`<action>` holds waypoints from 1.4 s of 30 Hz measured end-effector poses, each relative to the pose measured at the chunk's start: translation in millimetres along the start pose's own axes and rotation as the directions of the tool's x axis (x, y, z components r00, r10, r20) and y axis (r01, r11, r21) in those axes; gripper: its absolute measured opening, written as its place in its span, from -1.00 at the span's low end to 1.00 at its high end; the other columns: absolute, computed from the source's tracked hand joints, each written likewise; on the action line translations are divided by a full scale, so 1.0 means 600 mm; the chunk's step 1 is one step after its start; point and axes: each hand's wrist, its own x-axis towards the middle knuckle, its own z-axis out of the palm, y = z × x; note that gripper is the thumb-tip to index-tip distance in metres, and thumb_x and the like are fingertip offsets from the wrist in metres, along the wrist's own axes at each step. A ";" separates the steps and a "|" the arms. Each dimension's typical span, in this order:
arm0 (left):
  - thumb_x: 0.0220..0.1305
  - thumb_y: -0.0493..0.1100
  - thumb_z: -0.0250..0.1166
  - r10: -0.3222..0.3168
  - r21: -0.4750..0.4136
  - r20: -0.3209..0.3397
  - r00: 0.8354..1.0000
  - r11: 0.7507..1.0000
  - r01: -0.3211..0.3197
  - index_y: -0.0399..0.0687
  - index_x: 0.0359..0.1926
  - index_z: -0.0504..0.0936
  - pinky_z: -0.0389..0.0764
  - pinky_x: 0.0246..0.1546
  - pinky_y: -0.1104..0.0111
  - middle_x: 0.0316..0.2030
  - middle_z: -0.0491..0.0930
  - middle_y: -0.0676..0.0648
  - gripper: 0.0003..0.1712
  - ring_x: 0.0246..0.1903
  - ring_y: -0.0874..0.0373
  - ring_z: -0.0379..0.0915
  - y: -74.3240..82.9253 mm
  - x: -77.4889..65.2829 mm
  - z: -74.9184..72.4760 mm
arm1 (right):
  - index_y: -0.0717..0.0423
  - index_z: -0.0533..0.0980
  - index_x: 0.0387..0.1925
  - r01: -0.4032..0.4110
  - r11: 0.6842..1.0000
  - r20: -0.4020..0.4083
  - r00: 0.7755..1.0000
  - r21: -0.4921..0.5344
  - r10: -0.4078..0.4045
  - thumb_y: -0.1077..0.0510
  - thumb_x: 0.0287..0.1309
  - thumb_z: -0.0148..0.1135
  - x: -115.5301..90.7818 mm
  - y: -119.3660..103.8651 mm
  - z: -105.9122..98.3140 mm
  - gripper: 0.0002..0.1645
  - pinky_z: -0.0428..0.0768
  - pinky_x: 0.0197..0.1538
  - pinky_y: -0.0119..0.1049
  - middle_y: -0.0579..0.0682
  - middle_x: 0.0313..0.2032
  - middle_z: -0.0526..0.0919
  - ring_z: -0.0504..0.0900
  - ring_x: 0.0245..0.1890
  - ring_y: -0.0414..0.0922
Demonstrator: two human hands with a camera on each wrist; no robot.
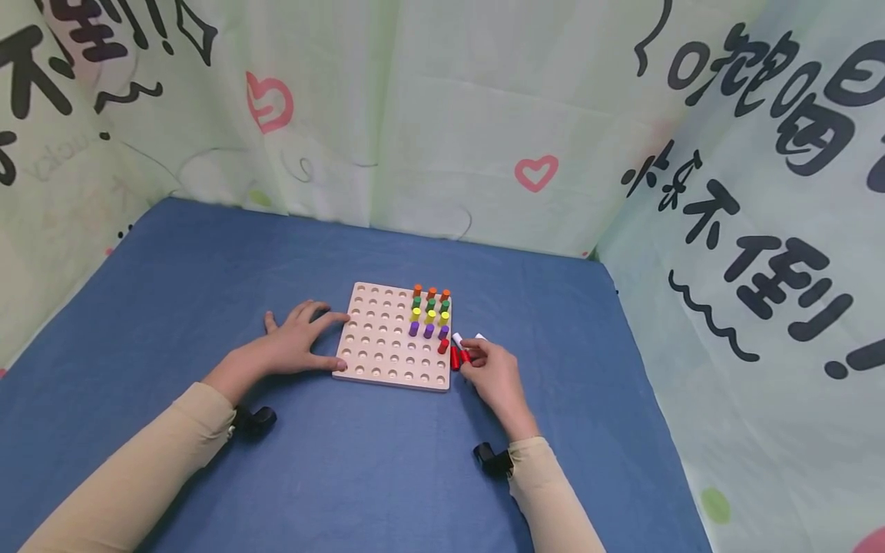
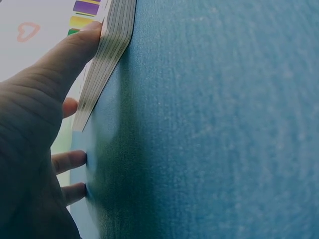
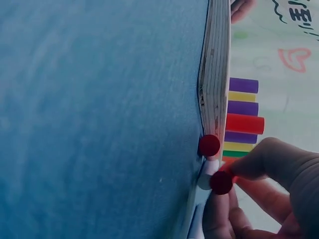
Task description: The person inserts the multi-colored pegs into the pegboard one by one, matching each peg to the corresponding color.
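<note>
A pale wooden pegboard [image 1: 376,349] with rows of round holes lies on the blue cloth. Along its right side stand three orange, three green, three yellow and three purple pegs, plus one red peg [image 1: 443,347]. My left hand [image 1: 290,342] has its fingers spread; its thumb rests on the board's near left corner and the index fingertip touches the left edge. Beside the right edge, my right hand [image 1: 494,376] pinches a red peg [image 3: 222,182] between thumb and fingers. Another red peg [image 3: 209,145] lies against the board, with white ends of pegs [image 1: 457,338] near the fingers.
The blue cloth [image 1: 366,468] covers the table around the board. Light printed curtains [image 1: 449,115] with dark writing and pink hearts hang at the back and both sides. A dark wrist camera [image 1: 492,459] sits on the right wrist, another [image 1: 256,421] on the left.
</note>
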 end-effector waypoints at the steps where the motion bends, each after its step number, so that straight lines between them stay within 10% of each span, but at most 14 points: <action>1: 0.12 0.55 0.35 0.002 0.000 -0.002 1.000 1.000 -0.002 0.34 0.58 0.22 -0.41 0.17 -0.70 0.57 0.01 -0.29 0.09 0.58 -0.42 -0.28 0.000 0.000 0.000 | 0.07 0.68 0.10 0.009 1.000 -0.012 1.000 0.007 -0.009 0.31 0.14 0.38 0.000 -0.001 -0.001 -0.55 0.69 -0.22 -0.25 0.08 -0.11 0.72 0.64 -0.21 -0.05; 24: 0.19 0.49 0.35 0.026 -0.017 0.003 1.000 1.000 -0.026 0.33 0.57 0.24 -0.41 0.16 -0.70 0.57 0.00 -0.28 0.02 0.58 -0.44 -0.29 0.005 -0.007 -0.011 | 0.12 0.61 -0.13 0.017 0.957 -0.105 0.994 0.291 0.014 0.22 0.24 0.44 0.000 -0.043 0.004 -0.80 0.57 -0.35 -0.37 0.11 -0.11 0.73 0.72 -0.19 -0.02; 42: 0.18 0.51 0.35 0.018 -0.018 0.000 1.000 1.000 -0.018 0.33 0.57 0.24 -0.41 0.16 -0.70 0.58 0.00 -0.28 0.03 0.58 -0.44 -0.30 0.003 -0.007 -0.006 | 0.08 0.70 -0.26 0.074 0.965 -0.071 0.996 0.251 -0.057 0.16 0.22 0.50 0.012 -0.059 0.027 -0.89 0.58 -0.35 -0.36 0.04 -0.27 0.74 0.65 -0.30 -0.07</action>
